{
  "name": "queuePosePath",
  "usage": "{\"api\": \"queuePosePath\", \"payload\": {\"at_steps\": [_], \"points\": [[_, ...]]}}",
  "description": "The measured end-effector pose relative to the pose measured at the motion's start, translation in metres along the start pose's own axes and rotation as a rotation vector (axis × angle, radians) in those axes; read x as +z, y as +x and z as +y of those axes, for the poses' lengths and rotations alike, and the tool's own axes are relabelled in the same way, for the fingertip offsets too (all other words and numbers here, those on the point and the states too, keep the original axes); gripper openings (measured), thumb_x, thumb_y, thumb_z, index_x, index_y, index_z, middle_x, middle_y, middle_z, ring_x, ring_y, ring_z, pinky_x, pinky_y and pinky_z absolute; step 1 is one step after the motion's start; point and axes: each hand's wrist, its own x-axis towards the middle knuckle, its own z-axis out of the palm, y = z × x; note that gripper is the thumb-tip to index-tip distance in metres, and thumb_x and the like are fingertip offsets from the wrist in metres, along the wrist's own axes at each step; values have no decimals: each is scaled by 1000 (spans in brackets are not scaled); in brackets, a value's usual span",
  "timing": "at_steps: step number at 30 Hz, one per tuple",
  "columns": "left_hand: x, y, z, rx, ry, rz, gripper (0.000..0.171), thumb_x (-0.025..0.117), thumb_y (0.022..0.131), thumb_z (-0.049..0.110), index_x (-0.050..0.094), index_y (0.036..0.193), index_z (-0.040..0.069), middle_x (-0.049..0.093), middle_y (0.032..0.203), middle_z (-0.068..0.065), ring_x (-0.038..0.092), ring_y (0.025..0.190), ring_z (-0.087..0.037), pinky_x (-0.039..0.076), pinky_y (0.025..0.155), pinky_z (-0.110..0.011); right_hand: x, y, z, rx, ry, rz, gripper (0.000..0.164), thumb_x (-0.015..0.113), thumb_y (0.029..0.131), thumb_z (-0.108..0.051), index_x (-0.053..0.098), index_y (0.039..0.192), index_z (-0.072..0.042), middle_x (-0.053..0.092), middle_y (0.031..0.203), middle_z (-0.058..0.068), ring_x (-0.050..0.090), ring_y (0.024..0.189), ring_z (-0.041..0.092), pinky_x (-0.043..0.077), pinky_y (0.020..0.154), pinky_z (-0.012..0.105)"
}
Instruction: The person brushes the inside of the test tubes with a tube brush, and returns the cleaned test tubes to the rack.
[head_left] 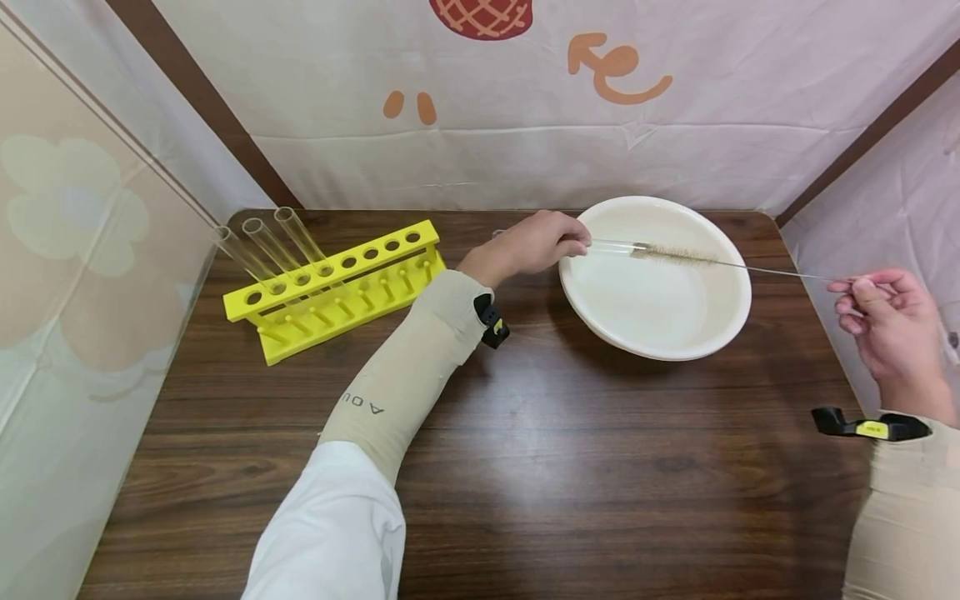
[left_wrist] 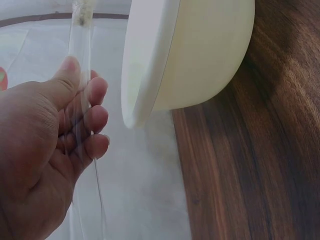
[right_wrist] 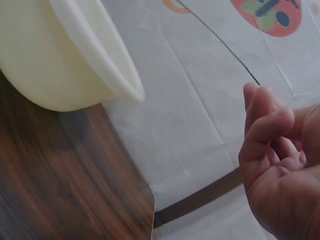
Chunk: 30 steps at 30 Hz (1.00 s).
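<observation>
My left hand (head_left: 542, 242) grips a clear glass test tube (left_wrist: 80, 45) at the left rim of a white basin (head_left: 652, 337), the tube's mouth pointing right over the basin. A test tube brush (head_left: 678, 254) with tan bristles has its tip just inside the tube's mouth; most of its bristles lie outside. Over to the right, my right hand (head_left: 896, 321) pinches the far end of the brush's thin twisted-wire handle (right_wrist: 225, 45). In the left wrist view, the left thumb and curled fingers wrap the tube, whose closed end runs down past the palm.
On the left of the brown wooden table (head_left: 525, 483) stands a yellow test tube rack (head_left: 337, 325). Three glass test tubes (head_left: 270, 242) lean in its left holes. Pale printed cloth (head_left: 450, 167) hangs behind the table and along both sides.
</observation>
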Motion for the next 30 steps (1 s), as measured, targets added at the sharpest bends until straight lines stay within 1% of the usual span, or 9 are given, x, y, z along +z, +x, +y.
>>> {"api": "queuePosePath", "payload": {"at_steps": [4,5,9,11,14,18,23,26,30], "points": [[-1,-3,-6,-6,7,21,24,54,107,24,68,120,10,66,112,-2,54,92,-16,44,85,-28,-7,-2,-5,-22,67,66,8,47,98,15,50,91,15,70,80,31,67,56,27,41,40,21],[-1,-4,-7,-11,7,25,24,54,107,24,68,120,10,66,112,-1,54,92,-16,44,85,-28,-8,-2,-5,-21,61,73,7,47,98,15,51,91,15,70,81,31,68,56,27,42,41,21],[1,-5,-13,-12,-3,31,24,54,107,23,68,121,10,66,112,-2,54,93,-17,44,86,-29,-13,-6,-5,13,72,82,7,48,97,15,51,91,15,71,82,31,70,59,29,45,42,22],[2,-5,-14,-8,-8,36,25,55,107,24,68,122,9,66,113,-2,55,95,-16,45,88,-29,-14,-8,-4,29,59,80,7,49,97,15,52,92,15,72,83,30,70,61,28,46,43,23],[2,-6,-15,-13,-20,45,27,56,106,24,68,125,8,67,116,-2,56,98,-16,46,90,-29,-14,-9,-3,47,71,83,7,48,98,14,52,92,15,72,83,29,70,61,28,47,44,23],[0,-8,-16,-16,-37,69,30,56,106,24,67,128,6,68,119,-3,58,102,-15,47,92,-29,-13,-11,-1,71,44,73,8,48,99,13,52,93,12,73,84,28,71,62,27,48,45,23],[-5,-15,-12,0,-73,132,29,58,105,21,68,126,3,68,114,-5,59,100,-17,48,90,-30,-10,-14,3,97,-1,53,10,47,100,13,53,92,10,73,84,26,71,62,25,48,45,23],[-11,-22,-10,9,-107,175,27,59,105,19,68,124,2,69,111,-5,60,98,-17,48,88,-31,-7,-15,6,118,-31,42,12,47,101,13,54,92,9,74,84,25,72,62,24,48,45,22],[-19,-34,-8,8,-142,228,25,60,105,20,68,122,4,68,108,-5,60,97,-16,49,87,-30,-3,-17,9,144,-94,24,14,48,101,12,56,91,7,75,85,21,72,63,22,48,46,21]]}}
